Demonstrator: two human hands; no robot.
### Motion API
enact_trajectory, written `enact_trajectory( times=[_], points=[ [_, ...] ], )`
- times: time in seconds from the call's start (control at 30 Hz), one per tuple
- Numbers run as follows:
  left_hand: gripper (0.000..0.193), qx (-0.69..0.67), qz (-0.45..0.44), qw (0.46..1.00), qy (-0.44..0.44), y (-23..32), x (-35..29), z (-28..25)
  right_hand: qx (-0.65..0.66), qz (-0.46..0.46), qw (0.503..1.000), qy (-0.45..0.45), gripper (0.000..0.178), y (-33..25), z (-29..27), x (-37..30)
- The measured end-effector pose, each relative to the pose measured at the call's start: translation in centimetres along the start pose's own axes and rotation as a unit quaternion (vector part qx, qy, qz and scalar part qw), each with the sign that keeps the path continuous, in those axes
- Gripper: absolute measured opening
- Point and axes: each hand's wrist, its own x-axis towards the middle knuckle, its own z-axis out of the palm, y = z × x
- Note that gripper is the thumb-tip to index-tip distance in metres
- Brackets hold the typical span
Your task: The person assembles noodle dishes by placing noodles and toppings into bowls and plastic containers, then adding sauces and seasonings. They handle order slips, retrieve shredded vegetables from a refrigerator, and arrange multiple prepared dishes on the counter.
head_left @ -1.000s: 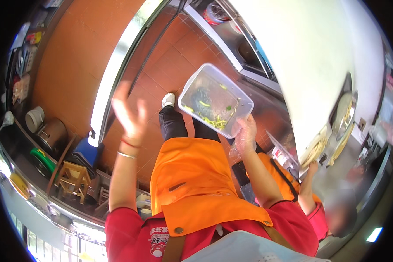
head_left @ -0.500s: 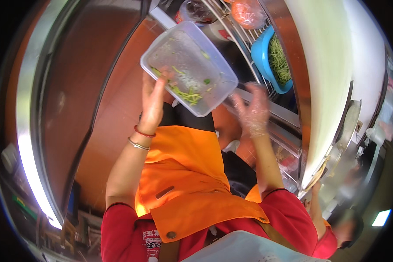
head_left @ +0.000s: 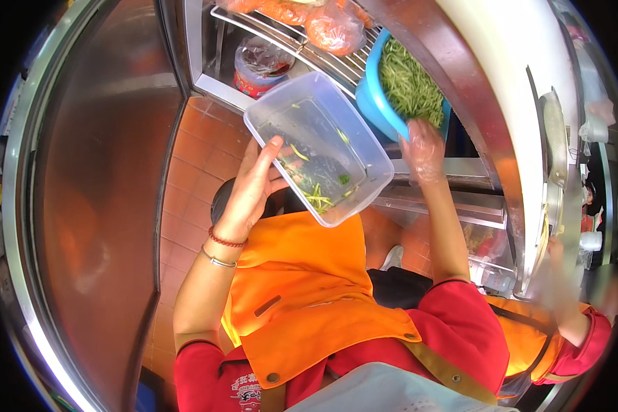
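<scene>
At ten o'clock the left hand (head_left: 254, 180) holds the plastic box (head_left: 323, 137) at twelve, fingers beneath, seemingly for support. At two, the right hand (head_left: 426, 151) touches the blue bowl (head_left: 372, 96); I cannot tell whether its fingers grip. At one, the bowl's deep wall presumably contains the green shreds (head_left: 412, 82).

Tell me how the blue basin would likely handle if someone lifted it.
The blue basin is probably fairly heavy for its size, being well filled with green shreds. Lying loose, those shreds could spill if it tilts. Its smooth wall may feel slippery to the gloved right hand at its rim.
</scene>
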Motion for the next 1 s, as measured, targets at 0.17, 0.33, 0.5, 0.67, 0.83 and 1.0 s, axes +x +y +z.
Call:
enact_trajectory(
  times=[0.17,0.33,0.5,0.67,0.83,1.0],
  points=[
    [0.074,0.052,-0.023,0.998,0.023,0.0,0.0,1.3,0.231,0.107,0.963,-0.088,0.052,0.1,-3.9,-0.2],
    [0.078,0.102,-0.021,0.994,0.021,-0.2,0.7,2.4,0.205,0.277,0.903,-0.257,0.101,3.0,-3.8,4.1],
    [0.08,0.175,-0.006,0.984,0.026,-0.1,2.1,2.8,0.175,0.198,0.923,-0.279,0.108,6.0,2.2,5.9],
    [0.08,0.181,-0.011,0.983,-0.003,0.9,3.5,2.7,0.081,0.259,0.933,-0.239,0.088,6.9,4.8,6.8],
    [0.087,0.218,-0.005,0.976,0.023,2.4,4.1,2.3,0.208,0.286,0.931,-0.09,0.065,10.4,2.7,5.4],
    [0.088,0.308,0.092,0.946,0.037,3.1,6.8,1.5,0.138,0.315,0.933,0.108,0.058,8.9,-0.3,7.3]
  ],
)
